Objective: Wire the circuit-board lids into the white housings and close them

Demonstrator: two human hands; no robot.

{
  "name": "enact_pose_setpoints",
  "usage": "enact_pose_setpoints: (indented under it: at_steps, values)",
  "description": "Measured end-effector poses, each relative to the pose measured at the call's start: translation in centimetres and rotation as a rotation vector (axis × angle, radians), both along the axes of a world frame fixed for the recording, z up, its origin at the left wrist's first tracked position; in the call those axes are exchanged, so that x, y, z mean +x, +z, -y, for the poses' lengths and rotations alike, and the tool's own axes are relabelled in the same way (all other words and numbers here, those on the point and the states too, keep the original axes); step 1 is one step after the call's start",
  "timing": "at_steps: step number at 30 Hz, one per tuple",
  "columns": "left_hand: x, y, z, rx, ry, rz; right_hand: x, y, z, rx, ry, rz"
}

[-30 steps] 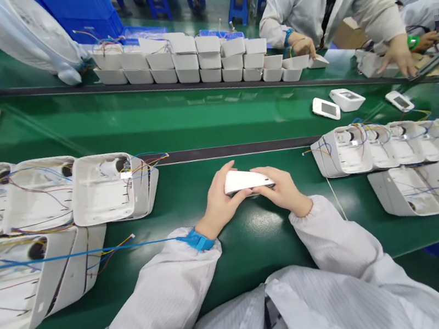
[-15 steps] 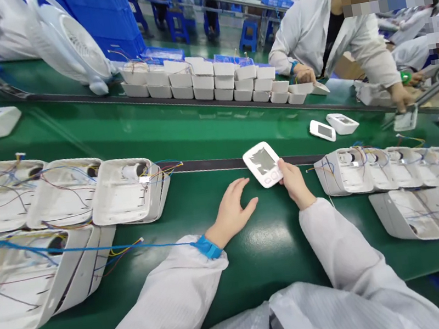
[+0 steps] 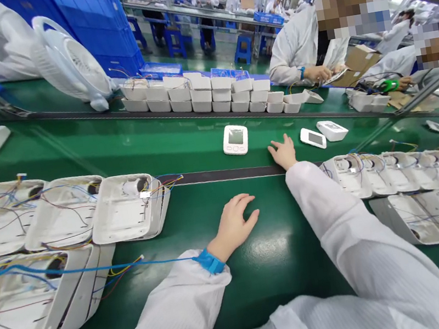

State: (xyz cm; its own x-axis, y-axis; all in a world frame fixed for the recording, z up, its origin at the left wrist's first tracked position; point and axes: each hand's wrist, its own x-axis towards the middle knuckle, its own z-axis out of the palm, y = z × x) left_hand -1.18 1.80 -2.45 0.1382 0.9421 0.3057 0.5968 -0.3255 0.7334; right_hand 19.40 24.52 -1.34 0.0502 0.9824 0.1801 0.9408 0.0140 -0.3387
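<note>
White display unit (image 3: 235,139) lies face up on the green belt (image 3: 183,142). Right hand (image 3: 283,151) stretches out just beside it, not touching; fingers spread wide, holding nothing. Left hand (image 3: 235,223) rests palm down on the worktop (image 3: 194,213), fingers loosely open, empty. Wired casings (image 3: 126,207) sit to its left.

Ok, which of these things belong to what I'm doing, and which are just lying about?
In hand: white display unit on the belt, nearest the right hand; left hand flat on the bench.
Lying about: wired open shells, fan, stacked shells, blue crates.
</note>
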Motion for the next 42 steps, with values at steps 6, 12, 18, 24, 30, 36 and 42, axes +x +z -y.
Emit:
enact_pose_setpoints:
  at_steps: [6, 12, 18, 24, 30, 36, 42]
  values:
    - [0.0, -0.2, 0.0, 0.006, -0.005, -0.015, 3.1, -0.3, -3.8, -0.079, -0.325, 0.062]
    - [0.2, 0.0, -0.1, -0.004, -0.016, -0.026, 2.6, -1.1, -3.2, -0.048, -0.322, 0.145]
    - [0.3, 0.0, -0.1, -0.031, -0.011, -0.007, 1.9, 0.4, 0.2, 0.072, -0.021, 0.166]
    - [0.0, -0.4, -0.4, -0.063, 0.063, 0.349, -0.1, 1.4, 6.5, 0.429, 0.203, -0.432]
    - [0.1, 1.2, -0.4, -0.583, -0.053, 1.248, -2.3, 2.1, 15.8, 0.158, 0.314, -1.105]
    - [0.5, 2.4, 1.5, -1.13, -0.614, 1.446, -0.4, 1.7, 21.1, -0.02, 0.323, -1.074]
    - [0.7, 2.1, 2.4, -1.128, -0.692, 1.357, 4.3, 4.2, 24.7, 0.035, 0.536, -0.59]
